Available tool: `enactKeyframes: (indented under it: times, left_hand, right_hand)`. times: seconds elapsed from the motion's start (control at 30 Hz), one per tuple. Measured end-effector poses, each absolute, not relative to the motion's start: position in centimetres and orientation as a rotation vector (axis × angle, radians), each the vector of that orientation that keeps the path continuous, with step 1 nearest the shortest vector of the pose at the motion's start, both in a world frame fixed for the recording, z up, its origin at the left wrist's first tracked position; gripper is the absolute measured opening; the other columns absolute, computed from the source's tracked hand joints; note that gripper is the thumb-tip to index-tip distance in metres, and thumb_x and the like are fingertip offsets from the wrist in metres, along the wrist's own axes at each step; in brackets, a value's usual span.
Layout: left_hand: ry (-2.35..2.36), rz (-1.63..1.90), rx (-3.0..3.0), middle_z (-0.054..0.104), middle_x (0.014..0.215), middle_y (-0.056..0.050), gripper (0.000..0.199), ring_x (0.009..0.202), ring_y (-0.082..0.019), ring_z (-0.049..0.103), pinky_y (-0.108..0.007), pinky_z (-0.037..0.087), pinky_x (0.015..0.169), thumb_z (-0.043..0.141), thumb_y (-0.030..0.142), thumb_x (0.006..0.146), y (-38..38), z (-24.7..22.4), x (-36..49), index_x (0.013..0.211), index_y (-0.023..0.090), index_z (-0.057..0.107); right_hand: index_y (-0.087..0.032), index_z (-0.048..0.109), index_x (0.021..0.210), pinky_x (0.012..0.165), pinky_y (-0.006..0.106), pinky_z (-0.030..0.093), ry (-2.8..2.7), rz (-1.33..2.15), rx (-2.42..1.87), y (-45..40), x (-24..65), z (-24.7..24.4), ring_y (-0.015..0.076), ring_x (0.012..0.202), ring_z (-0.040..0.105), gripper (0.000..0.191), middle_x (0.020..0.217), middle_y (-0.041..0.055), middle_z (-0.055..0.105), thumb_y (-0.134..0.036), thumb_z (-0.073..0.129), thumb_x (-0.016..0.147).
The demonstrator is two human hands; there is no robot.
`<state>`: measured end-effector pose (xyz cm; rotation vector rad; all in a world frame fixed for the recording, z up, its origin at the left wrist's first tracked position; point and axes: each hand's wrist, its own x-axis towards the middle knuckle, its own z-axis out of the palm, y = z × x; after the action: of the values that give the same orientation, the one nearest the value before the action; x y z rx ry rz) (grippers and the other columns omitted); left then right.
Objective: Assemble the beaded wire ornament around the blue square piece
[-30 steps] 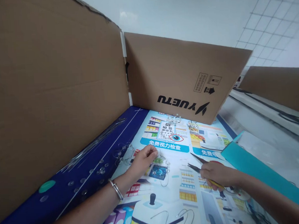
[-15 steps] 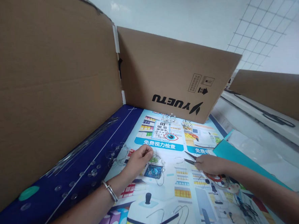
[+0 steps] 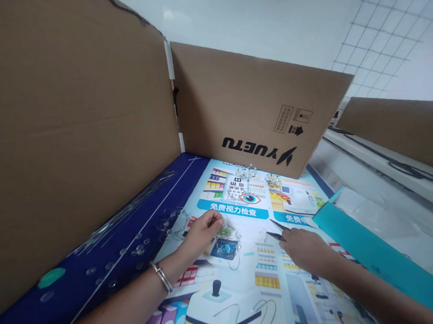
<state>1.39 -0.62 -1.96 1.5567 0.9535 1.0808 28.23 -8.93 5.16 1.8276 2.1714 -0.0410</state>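
Observation:
My left hand [image 3: 206, 227], with a silver bracelet [image 3: 161, 277] on its wrist, pinches something too small to make out above the printed mat [image 3: 241, 278]. Clear beads and thin wire [image 3: 231, 229] lie beside its fingertips. My right hand [image 3: 305, 248] is closed round pliers [image 3: 277, 230], whose slim dark jaws are spread and point left. A small wire piece [image 3: 264, 234] shows near the lower jaw. Curved wires [image 3: 264, 308] lie on the mat nearer to me.
Cardboard panels [image 3: 250, 106] stand at the left and back. Straight wires [image 3: 127, 206] and loose clear discs [image 3: 140, 245] lie on the blue strip at left. Bead piles [image 3: 246, 172] sit near the back panel. A turquoise folded sheet [image 3: 376, 255] lies at right.
My right hand has turned, its back now more upward and its forearm lower. The turquoise sheet's edge stands out more broadly. My left hand keeps its pinch.

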Motion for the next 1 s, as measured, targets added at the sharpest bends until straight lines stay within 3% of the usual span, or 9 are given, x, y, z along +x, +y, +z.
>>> enactKeyframes:
  times: [0.33, 1.0]
  left_hand:
    - [0.933, 1.072, 1.558, 0.048, 0.069, 0.002, 0.014, 0.062, -0.011, 0.042, -0.022, 0.033, 0.058, 0.048, 0.029, 0.081, -0.7, -1.8, 1.4, 0.077, 0.017, 0.051]
    - [0.986, 1.100, 1.636, 0.051, 0.077, 0.002, 0.015, 0.072, -0.013, 0.047, -0.023, 0.037, 0.066, 0.046, 0.032, 0.083, -1.2, -0.6, 1.4, 0.082, 0.019, 0.053]
  right_hand:
    - [-0.020, 0.056, 0.094, 0.059, 0.033, 0.039, 2.217, 0.119, 1.969, -8.5, 27.0, 4.7, 0.0254, 0.078, 0.058, 0.032, 0.087, 0.0116, 0.061, -0.038, 0.031, 0.088]
    - [-0.022, 0.055, 0.086, 0.052, 0.028, 0.028, 2.459, 0.352, 1.945, -8.6, 23.0, 5.0, 0.0206, 0.068, 0.054, 0.021, 0.078, 0.0054, 0.059, -0.032, 0.037, 0.088]
